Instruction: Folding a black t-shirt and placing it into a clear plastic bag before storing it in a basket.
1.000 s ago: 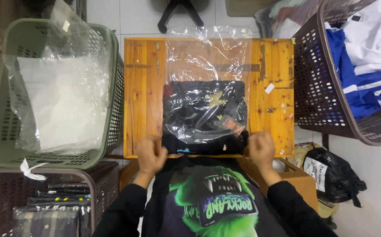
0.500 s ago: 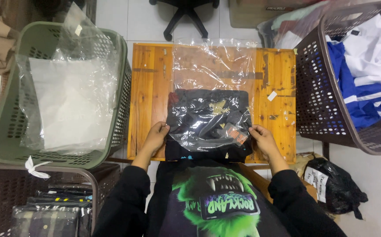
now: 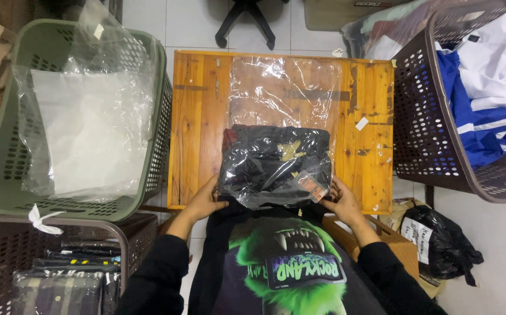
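Both hands [image 3: 206,201] on bagged garment [image 3: 273,163]

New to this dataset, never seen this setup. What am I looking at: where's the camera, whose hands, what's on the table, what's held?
There is no machine here: a camera on a person's head looks straight down at their two bare hands. The left hand and right hand grip the near corners of a folded black garment that sits inside a clear plastic bag on a wooden table. A green basket holding more plastic bags stands on the left, and a brown basket of white and blue clothes on the right.
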